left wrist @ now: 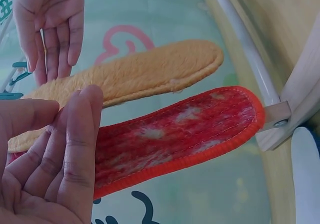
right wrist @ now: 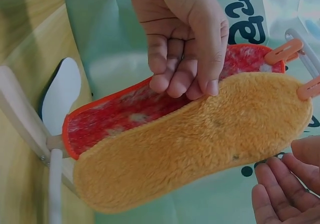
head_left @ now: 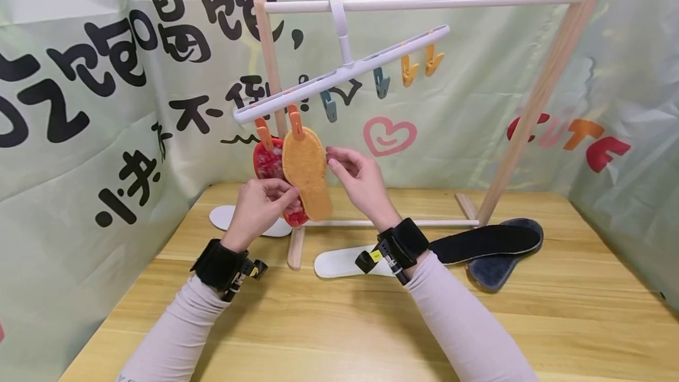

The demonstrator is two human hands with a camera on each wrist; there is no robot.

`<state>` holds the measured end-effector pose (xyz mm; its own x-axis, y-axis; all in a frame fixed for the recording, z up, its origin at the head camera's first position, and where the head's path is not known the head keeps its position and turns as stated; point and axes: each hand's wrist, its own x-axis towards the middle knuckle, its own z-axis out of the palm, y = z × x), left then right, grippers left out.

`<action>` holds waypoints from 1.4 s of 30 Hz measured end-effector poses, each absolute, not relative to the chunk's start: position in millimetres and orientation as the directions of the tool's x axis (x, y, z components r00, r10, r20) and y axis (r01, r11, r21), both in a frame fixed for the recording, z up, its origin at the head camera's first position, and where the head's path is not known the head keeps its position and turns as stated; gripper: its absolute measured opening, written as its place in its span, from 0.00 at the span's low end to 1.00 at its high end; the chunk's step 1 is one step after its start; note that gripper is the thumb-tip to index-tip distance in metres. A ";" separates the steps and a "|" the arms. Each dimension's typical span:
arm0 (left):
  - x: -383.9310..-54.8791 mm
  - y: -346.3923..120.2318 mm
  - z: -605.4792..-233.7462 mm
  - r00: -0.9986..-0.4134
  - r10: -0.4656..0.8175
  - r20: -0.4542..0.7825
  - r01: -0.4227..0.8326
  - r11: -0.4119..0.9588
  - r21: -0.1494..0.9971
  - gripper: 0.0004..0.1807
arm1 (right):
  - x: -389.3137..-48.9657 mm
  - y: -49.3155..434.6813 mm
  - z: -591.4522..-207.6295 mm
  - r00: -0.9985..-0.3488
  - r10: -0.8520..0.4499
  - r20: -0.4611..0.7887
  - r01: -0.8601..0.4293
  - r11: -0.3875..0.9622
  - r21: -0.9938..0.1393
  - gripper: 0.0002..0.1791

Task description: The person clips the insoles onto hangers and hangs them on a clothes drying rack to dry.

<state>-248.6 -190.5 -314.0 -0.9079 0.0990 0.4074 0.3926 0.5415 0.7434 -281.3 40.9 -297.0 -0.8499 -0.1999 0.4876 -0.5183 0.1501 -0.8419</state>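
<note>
A fuzzy yellow insole (head_left: pixel 305 173) hangs from an orange clip (head_left: pixel 296 123) on a white hanger (head_left: pixel 345 69). Beside and partly behind it, a red patterned insole (left wrist: pixel 185 129) hangs from another orange clip (head_left: pixel 263 134). My left hand (head_left: pixel 261 208) has its loosely bent fingertips right at the yellow insole's left edge, in front of the red one. At the opposite edge, my right hand (head_left: pixel 361 181) has relaxed fingers, with thumb and index apart. In the right wrist view, the yellow insole's furry face (right wrist: pixel 200 139) shows between both hands.
The tilted hanger hooks over a white rod (head_left: pixel 451 0) of a wooden stand (head_left: pixel 541 105). Blue clips (head_left: pixel 382 83) and yellow clips (head_left: pixel 409 71) dangle from it. On the table lie white insoles (head_left: pixel 339 263), a black insole (head_left: pixel 488 243) and a dark blue insole (head_left: pixel 490 273).
</note>
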 end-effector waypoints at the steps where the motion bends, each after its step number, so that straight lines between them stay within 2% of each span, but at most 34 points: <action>1: -249.0 -190.2 -314.8 -0.908 0.103 0.406 0.393 0.539 0.744 0.11 | -281.3 41.6 -298.3 -0.852 -0.200 0.485 -0.516 0.151 -0.843 0.19; 17: -252.8 -188.0 -322.0 -0.896 0.161 0.414 0.429 0.555 0.713 0.10 | -280.3 43.6 -326.7 -0.875 -0.217 0.433 -0.467 0.145 -0.872 0.15; 23: -257.3 -179.9 -330.2 -0.887 0.174 0.428 0.448 0.552 0.704 0.09 | -278.8 50.9 -337.6 -0.874 -0.236 0.424 -0.469 0.185 -0.864 0.14; 32: -255.8 -180.9 -330.3 -0.899 0.196 0.392 0.431 0.557 0.710 0.09 | -279.4 42.2 -340.7 -0.860 -0.304 0.411 -0.477 0.187 -0.859 0.13; 42: -253.8 -190.3 -338.8 -0.926 0.186 0.329 0.370 0.630 0.683 0.09 | -281.7 41.4 -345.3 -0.850 -0.350 0.395 -0.480 0.205 -0.853 0.12</action>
